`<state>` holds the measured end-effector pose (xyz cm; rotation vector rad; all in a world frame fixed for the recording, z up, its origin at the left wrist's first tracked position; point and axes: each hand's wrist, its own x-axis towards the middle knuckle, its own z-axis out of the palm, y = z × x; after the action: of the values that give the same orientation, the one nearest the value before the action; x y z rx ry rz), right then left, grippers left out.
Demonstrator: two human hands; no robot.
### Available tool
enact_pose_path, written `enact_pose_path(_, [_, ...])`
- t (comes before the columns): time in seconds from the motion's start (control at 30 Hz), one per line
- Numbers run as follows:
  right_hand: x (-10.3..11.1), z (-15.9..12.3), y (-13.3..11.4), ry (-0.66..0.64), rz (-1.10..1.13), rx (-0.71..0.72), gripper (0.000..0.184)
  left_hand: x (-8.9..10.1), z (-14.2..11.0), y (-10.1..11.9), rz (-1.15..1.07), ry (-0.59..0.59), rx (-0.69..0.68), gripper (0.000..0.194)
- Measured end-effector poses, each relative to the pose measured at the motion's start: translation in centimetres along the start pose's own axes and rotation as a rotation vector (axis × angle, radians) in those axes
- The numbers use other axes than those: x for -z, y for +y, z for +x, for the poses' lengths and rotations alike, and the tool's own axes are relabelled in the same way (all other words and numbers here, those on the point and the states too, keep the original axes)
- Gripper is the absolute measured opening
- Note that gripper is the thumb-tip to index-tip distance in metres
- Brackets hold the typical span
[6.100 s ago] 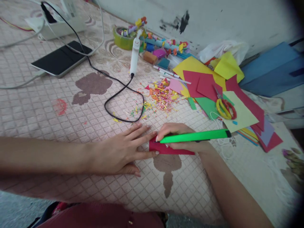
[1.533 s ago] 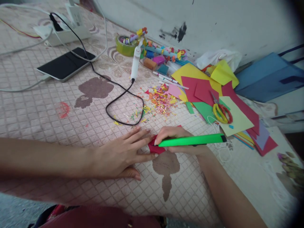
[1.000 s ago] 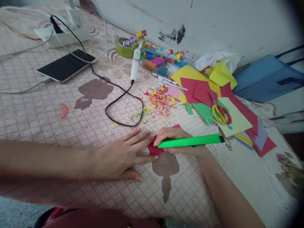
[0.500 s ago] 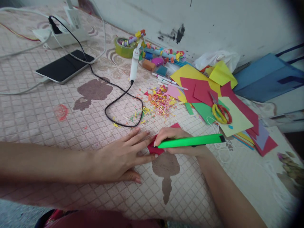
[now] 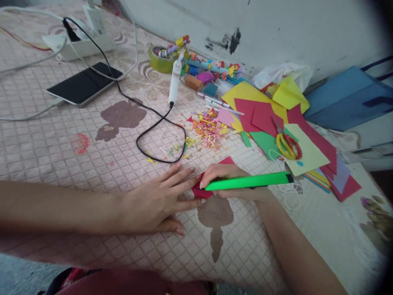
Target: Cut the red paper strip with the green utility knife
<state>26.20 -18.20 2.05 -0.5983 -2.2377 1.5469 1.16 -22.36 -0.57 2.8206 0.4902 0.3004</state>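
Note:
My right hand point(image 5: 225, 178) is closed around a bright green utility knife point(image 5: 248, 181) with a black end cap. Its front end points left and meets a small piece of red paper point(image 5: 202, 193) lying on the cloth; the blade itself is mostly hidden. My left hand point(image 5: 166, 198) lies flat with its fingers spread, and its fingertips press on the left part of that paper. Both hands cover much of the sheet, though one red corner shows beyond my right knuckles.
Small paper scraps point(image 5: 210, 129) lie beyond my hands, near a white glue gun point(image 5: 174, 84) with a looped black cord. Scissors point(image 5: 288, 145) rest on coloured paper sheets point(image 5: 260, 114) at right. A tablet point(image 5: 84, 84) and power strip point(image 5: 89, 46) are at upper left.
The view has shifted very slightly. Both hands, the knife and the red paper keep nearly the same positions relative to each other.

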Motion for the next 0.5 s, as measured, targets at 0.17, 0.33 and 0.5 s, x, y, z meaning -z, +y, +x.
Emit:
enact_pose_path(0.17, [0.09,-0.14,0.11,-0.015,-0.017,-0.023,0.027,-0.11,0.01,-0.04,0.003,0.010,-0.003,0.059])
enact_pose_path(0.33, [0.14,-0.15,0.29,-0.013,-0.020,-0.010,0.025,-0.03,0.01,-0.19,0.004,0.006,-0.012,0.060])
enact_pose_path(0.5, [0.11,-0.16,0.28,-0.012,-0.036,-0.011,0.030,0.02,0.18,-0.14,-0.003,-0.006,-0.013,0.062])
